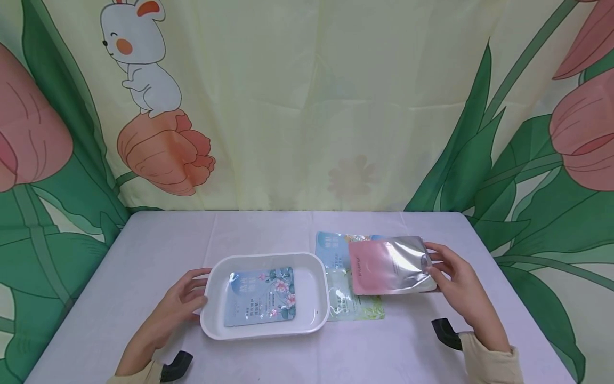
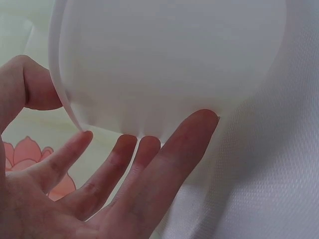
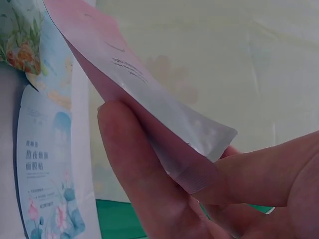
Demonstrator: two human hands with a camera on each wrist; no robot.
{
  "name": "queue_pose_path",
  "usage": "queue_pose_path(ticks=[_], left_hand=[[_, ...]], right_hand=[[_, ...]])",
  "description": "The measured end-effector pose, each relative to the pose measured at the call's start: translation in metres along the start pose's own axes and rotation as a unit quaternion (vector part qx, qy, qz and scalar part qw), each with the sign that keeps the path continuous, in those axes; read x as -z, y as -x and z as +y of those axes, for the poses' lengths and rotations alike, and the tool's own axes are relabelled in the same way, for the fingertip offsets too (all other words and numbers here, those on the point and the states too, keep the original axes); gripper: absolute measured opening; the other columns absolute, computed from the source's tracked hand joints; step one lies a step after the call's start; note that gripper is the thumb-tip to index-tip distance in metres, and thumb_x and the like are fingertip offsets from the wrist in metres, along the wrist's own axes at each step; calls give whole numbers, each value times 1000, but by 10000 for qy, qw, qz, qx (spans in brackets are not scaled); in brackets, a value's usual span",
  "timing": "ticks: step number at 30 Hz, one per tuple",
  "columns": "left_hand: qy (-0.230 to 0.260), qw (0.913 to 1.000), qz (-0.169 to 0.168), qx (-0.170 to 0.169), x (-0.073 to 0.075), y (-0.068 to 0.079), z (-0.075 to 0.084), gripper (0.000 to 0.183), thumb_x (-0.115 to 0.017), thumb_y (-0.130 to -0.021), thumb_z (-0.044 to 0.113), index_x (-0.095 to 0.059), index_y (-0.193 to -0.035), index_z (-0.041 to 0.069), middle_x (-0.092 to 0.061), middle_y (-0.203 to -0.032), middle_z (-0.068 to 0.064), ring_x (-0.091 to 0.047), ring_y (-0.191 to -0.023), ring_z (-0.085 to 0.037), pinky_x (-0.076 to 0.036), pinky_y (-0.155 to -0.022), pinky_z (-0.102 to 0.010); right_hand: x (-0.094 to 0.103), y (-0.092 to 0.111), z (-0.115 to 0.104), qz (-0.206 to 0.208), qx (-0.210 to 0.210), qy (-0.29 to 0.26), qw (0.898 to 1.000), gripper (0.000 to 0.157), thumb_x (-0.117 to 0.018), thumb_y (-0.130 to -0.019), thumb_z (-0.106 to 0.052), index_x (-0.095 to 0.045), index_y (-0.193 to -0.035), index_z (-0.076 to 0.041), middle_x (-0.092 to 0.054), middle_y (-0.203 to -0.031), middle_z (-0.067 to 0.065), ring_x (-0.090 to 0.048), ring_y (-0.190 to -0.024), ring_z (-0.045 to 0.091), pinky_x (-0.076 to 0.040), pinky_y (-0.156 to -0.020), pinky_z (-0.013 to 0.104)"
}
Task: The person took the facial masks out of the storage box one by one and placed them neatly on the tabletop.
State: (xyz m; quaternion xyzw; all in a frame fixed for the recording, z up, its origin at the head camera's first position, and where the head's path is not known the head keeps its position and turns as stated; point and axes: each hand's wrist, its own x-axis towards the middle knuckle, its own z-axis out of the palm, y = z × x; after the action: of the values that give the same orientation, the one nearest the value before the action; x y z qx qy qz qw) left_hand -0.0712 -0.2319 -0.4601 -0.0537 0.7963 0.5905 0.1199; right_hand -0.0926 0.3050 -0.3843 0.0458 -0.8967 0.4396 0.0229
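Observation:
My left hand (image 1: 177,298) holds the left end of a white plastic tray (image 1: 310,304). In the left wrist view, the thumb meets the rim and the other fingertips rest on the outer wall. Inside the tray lies a blue sheet mask packet (image 1: 261,298) with pink flowers. My right hand (image 1: 458,277) pinches the silver end of a pink and silver sheet mask packet (image 1: 379,266) between thumb and fingers. That packet is held tilted over the packets on the table, covering part of them.
Right of the tray, a light blue packet (image 1: 330,250) and a green packet (image 1: 347,304) lie on the white-covered table (image 1: 259,229), partly overlapped. Behind the table hangs a curtain (image 1: 307,106) printed with tulips and a rabbit.

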Motion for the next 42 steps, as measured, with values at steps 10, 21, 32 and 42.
queue_pose_path(ticks=[10,21,32,42], left_hand=[[-40,10000,36,16,-1,1,2,66,-64,-93,14,-32,-150,17,-43,-149,-25,-51,-130,-44,-60,-78,-46],[7,10000,35,26,0,-1,1,65,-64,-93,14,-32,-150,17,-43,-149,-25,-52,-129,-42,-61,-77,-45],[31,10000,32,-27,0,-1,1,65,-64,-93,13,-33,-150,16,-44,-148,-25,-54,-127,-42,-61,-76,-45],[57,9999,12,85,0,0,1,65,-63,-93,12,-33,-150,16,-43,-148,-26,-54,-127,-42,-61,-75,-45]], right_hand=[[8,3,13,-242,-341,148,9990,56,-51,-96,7,-35,-149,-1,-50,-133,31,-59,-113,42,-61,-68,30],[16,6,25,-328,-629,185,9973,57,-50,-97,7,-33,-151,-1,-48,-135,33,-60,-112,40,-61,-70,32],[20,7,37,-496,-949,161,9941,57,-49,-97,6,-30,-150,3,-46,-134,36,-59,-112,43,-61,-69,34],[23,8,48,-776,-1359,347,9871,58,-49,-96,3,-27,-150,6,-44,-134,38,-63,-105,36,-60,-69,34]])
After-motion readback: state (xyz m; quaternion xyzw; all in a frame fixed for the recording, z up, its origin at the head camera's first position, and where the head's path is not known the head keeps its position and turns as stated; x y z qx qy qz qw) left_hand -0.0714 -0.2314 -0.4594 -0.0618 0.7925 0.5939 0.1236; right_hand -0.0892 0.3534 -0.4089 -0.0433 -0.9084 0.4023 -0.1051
